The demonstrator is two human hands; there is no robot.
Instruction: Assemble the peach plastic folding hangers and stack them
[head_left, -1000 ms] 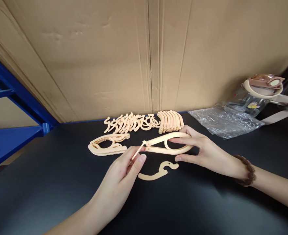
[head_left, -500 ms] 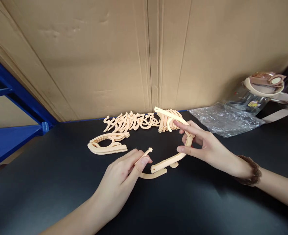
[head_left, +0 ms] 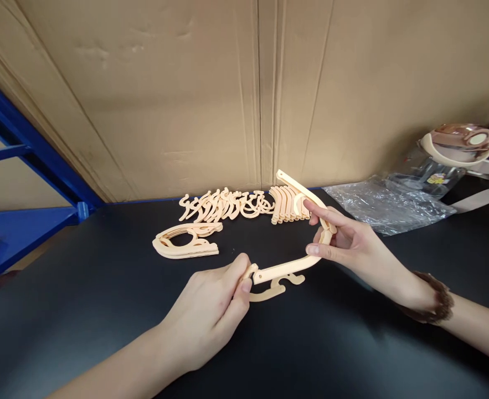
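Observation:
My right hand (head_left: 346, 241) grips a beige folding hanger (head_left: 288, 269) at its bent middle joint. One arm of it points up and away, the other reaches left toward my left hand. Pinched between the thumb and fingers of my left hand (head_left: 217, 305) is a small beige hanger piece (head_left: 251, 270), mostly hidden by the fingers. Its tip is at the holed end of the hanger's near arm; whether they touch I cannot tell. Beneath that arm, a loose curved hanger piece (head_left: 271, 293) lies on the black table (head_left: 310, 343).
Folded hangers (head_left: 186, 254) lie stacked at left. Behind them are several loose curved pieces (head_left: 215, 208) and a row of hanger arms (head_left: 281, 206). Clear plastic wrap (head_left: 389, 205) and a strapped bottle (head_left: 443, 160) sit at right. Cardboard (head_left: 165, 100) stands behind, a blue frame (head_left: 36, 160) at left.
My left hand has brought the small piece up against or close to the end of the hanger's near arm. The hanger has tilted slightly, its near end rising. The view has shifted a little.

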